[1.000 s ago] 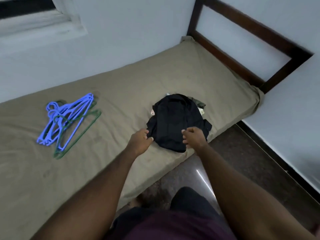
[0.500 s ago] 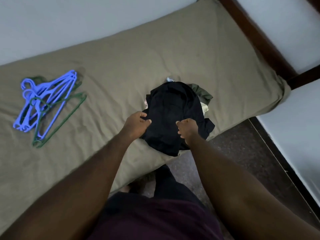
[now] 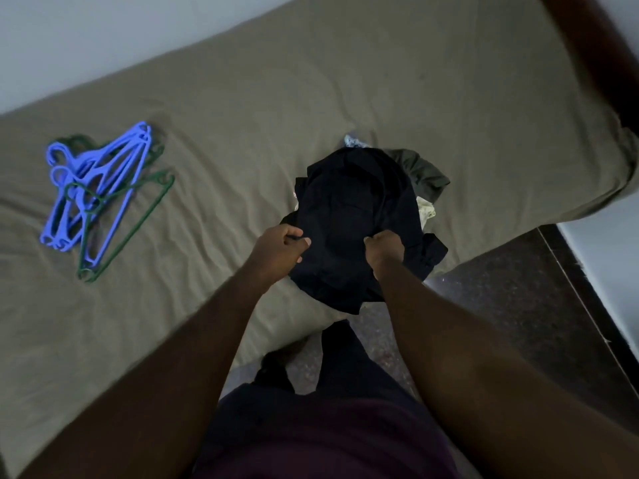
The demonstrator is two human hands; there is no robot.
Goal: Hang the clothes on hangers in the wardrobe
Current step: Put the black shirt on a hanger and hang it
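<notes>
Left hand (image 3: 281,248): fingers curled, pinching the left edge of the black garment (image 3: 356,223). Right hand (image 3: 383,248): curled, apparently gripping its right side; blur limits certainty. Garment lies atop a clothes pile on the bed (image 3: 311,98); hangers (image 3: 100,191) well apart.

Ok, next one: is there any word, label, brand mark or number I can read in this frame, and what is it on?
No text can be read anywhere in this frame.
Black garment, gripped by the left hand and right hand: no print or tag shows.
Hangers: no legible marking.
Bed sheet: plain.
</notes>
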